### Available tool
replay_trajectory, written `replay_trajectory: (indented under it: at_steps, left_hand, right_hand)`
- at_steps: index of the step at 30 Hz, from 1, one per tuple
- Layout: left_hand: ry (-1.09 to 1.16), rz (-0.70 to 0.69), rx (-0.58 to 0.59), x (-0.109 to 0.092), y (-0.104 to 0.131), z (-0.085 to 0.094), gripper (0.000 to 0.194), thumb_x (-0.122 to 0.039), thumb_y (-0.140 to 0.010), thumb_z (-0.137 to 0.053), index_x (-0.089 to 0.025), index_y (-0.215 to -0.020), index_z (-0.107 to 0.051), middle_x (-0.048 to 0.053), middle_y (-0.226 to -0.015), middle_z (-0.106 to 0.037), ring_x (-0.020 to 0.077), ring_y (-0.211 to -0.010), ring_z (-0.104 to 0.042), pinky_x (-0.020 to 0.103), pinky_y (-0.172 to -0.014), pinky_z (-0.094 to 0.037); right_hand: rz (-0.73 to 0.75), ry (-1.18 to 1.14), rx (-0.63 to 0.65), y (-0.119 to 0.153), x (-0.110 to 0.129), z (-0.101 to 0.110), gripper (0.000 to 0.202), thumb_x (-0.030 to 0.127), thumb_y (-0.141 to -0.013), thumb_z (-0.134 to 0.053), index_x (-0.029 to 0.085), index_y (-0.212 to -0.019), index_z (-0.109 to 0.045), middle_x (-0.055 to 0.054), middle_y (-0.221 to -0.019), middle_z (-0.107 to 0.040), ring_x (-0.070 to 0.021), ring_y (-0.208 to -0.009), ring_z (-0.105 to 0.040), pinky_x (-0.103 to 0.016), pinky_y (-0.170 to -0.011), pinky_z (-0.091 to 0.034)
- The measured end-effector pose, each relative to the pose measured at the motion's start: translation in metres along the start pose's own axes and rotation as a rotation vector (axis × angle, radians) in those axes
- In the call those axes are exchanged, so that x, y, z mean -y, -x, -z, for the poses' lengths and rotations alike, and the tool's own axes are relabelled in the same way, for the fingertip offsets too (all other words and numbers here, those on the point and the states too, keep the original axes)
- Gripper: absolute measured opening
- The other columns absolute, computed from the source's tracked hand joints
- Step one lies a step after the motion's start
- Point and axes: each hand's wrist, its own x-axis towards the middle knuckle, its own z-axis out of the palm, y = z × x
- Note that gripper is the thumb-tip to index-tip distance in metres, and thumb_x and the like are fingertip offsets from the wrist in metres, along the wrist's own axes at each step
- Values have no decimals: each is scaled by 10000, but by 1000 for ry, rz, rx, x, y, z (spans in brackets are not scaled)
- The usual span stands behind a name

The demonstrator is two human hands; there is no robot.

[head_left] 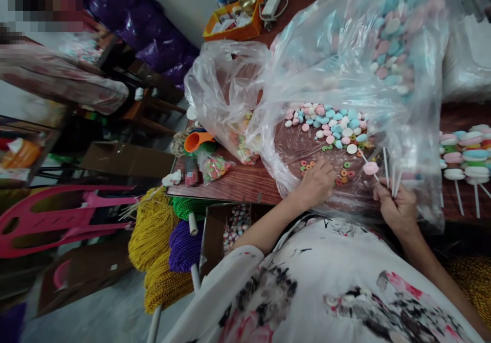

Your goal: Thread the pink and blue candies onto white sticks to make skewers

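Large clear plastic bag (337,85): pink, blue, white discs (393,26) inside. Right grip (397,200) pinches thin white sticks (385,166); left grip (317,183) beside small orange-green rings (344,173), closure unclear.

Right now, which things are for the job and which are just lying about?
Seem part of the job:
White sticks, in the right hand
Pink disc, on one stick
Pastel discs, in a pile
Little rings, by the left hand
Disc stacks on sticks, at right

Seem just lying about:
Orange cup
Power strip
Pink chair
Yellow cord
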Motion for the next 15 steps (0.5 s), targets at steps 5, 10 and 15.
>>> replay_trajectory:
  at_steps: [5, 10, 15]
  left_hand:
    - [31, -110, -144, -2, 10, -11, 194, -121, -901, -523, -142, -972, -703, 107, -911, -689, 226, -903, -606, 370, -816, -523]
    - [618, 80, -481, 5, 11, -14, 134, -166, -860, -635, -171, -975, -702, 52, -912, -711, 150, -851, -652, 294, -787, -544]
    - [1353, 447, -641, 0, 8, -4, 396, -327, -728, -867, -191, -1063, -703, -8, -839, -691, 108, -767, -671, 230, -706, -570]
  right_hand:
    - [151, 135, 17, 6, -6, 1, 121, 239, -943, -561, 216, -958, -679, 26, -640, -625, -132, -520, -563, -259, -549, -462]
    - [429, 262, 94, 8, 8, 3, 225, 128, -903, -539, 206, -1068, -671, 8, -715, -704, -134, -523, -616, -241, -542, -470]
    - [448, 284, 188, 6, 37, 2, 238, 84, -907, -510, 197, -1062, -652, 8, -711, -690, -136, -550, -632, -234, -560, -466]
